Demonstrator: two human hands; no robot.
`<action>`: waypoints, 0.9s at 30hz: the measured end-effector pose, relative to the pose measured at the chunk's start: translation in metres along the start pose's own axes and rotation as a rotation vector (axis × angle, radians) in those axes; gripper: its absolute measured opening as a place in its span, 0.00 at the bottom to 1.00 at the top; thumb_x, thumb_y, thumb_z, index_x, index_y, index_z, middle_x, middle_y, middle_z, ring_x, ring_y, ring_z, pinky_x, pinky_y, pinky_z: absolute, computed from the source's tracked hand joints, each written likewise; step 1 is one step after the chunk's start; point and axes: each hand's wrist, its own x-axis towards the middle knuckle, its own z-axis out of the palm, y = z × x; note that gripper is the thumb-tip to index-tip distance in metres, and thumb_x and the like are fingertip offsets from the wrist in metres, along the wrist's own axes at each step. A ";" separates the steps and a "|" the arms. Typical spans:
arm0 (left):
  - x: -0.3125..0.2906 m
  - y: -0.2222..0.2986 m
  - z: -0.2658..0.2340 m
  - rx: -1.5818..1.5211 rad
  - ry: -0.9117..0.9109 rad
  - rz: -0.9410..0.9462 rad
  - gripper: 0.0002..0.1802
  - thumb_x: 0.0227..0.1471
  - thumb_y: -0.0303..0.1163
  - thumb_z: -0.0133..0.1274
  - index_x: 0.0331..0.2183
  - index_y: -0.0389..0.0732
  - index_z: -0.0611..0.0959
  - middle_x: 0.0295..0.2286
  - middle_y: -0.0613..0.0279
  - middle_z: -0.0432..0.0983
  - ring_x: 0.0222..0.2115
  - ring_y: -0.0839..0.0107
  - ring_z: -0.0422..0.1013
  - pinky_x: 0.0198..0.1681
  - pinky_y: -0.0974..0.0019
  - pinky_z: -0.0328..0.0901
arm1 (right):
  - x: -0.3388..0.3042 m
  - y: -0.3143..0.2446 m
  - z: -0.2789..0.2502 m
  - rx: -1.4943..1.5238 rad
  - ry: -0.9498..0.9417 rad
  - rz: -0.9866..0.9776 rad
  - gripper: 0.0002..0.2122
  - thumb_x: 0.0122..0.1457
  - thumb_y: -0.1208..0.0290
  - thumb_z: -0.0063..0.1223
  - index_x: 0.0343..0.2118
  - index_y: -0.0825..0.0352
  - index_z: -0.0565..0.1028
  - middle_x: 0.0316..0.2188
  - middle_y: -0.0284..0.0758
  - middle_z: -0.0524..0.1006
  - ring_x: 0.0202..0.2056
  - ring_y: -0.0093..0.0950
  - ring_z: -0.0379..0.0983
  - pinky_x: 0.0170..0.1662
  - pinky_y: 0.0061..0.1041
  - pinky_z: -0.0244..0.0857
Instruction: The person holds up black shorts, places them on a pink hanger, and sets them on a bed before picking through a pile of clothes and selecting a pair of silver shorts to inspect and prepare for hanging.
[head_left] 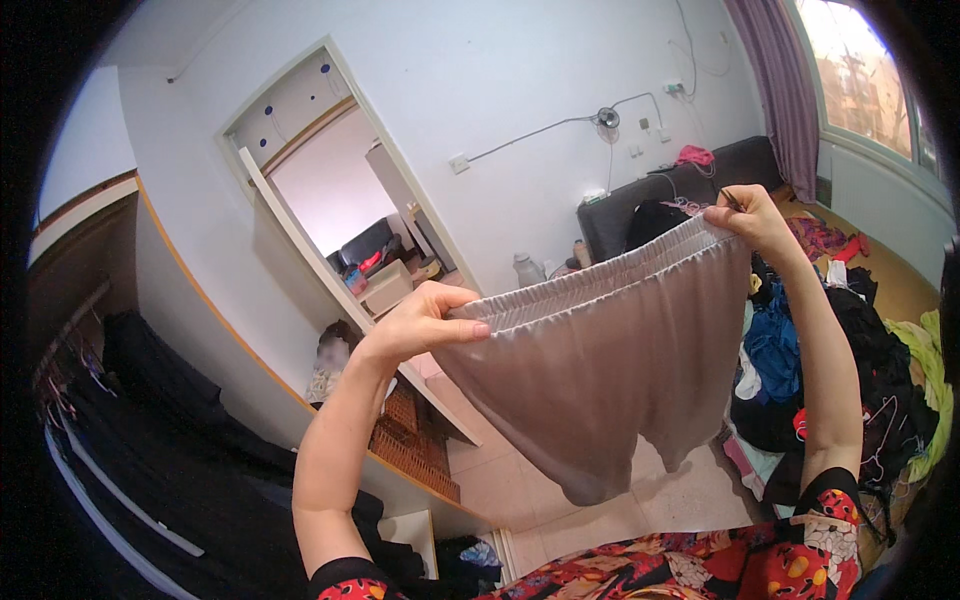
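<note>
Holding a pair of beige shorts [600,380] up in front of me, I have both hands closed on the elastic waistband, which stretches in a slanting line between them. My left hand [425,322] pinches the lower end of the band, thumb on the near side and fingers curled over the top. My right hand [745,215] grips the higher end, raised up and further away, with my forearm running straight up from the bottom of the view. The shorts hang free below the band, the two leg openings dangling above the pale tiled floor [520,500], touching nothing.

Behind the shorts to my right lies a big heap of mixed clothes [860,340], dark, blue, red and lime green pieces piled together. A dark sofa [700,180] stands against the white wall beyond my right hand, with a purple curtain [780,80] beside the window. To my left an open doorway [350,220] looks into another room, and dark garments [150,400] hang in a row along the left edge. A red patterned sleeve shows at each of my upper arms.
</note>
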 end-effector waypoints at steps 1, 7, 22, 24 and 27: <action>0.000 0.000 0.003 -0.072 0.041 0.024 0.13 0.45 0.35 0.60 0.31 0.36 0.81 0.24 0.72 0.71 0.28 0.83 0.65 0.33 0.76 0.60 | -0.001 -0.005 0.004 -0.010 0.000 -0.011 0.14 0.51 0.70 0.56 0.14 0.64 0.64 0.14 0.20 0.60 0.19 0.11 0.54 0.21 0.16 0.47; 0.007 -0.008 0.030 -0.522 0.189 0.270 0.19 0.42 0.30 0.53 0.38 0.30 0.77 0.31 0.62 0.75 0.31 0.76 0.70 0.37 0.73 0.65 | -0.009 -0.005 0.024 0.164 -0.073 -0.003 0.13 0.50 0.69 0.59 0.14 0.64 0.67 0.13 0.19 0.60 0.19 0.11 0.53 0.22 0.17 0.46; 0.034 -0.026 0.075 -1.033 0.086 0.343 0.23 0.45 0.29 0.44 0.43 0.23 0.71 0.39 0.46 0.74 0.39 0.62 0.72 0.46 0.64 0.66 | -0.064 -0.031 0.098 0.211 0.004 -0.349 0.10 0.40 0.77 0.65 0.27 0.69 0.75 0.26 0.31 0.72 0.25 0.18 0.64 0.27 0.18 0.58; 0.035 -0.024 0.079 -0.999 0.064 0.327 0.23 0.46 0.30 0.43 0.43 0.25 0.71 0.38 0.48 0.74 0.38 0.64 0.73 0.44 0.65 0.67 | -0.072 -0.053 0.114 0.237 0.051 -0.537 0.14 0.40 0.70 0.67 0.30 0.69 0.76 0.26 0.32 0.71 0.23 0.18 0.61 0.26 0.17 0.56; 0.036 -0.010 0.086 -0.974 0.068 0.292 0.23 0.46 0.30 0.45 0.43 0.25 0.71 0.37 0.49 0.74 0.37 0.65 0.73 0.43 0.65 0.67 | -0.083 -0.078 0.116 0.252 0.010 -0.528 0.17 0.42 0.68 0.66 0.35 0.69 0.75 0.27 0.35 0.71 0.27 0.26 0.68 0.29 0.22 0.63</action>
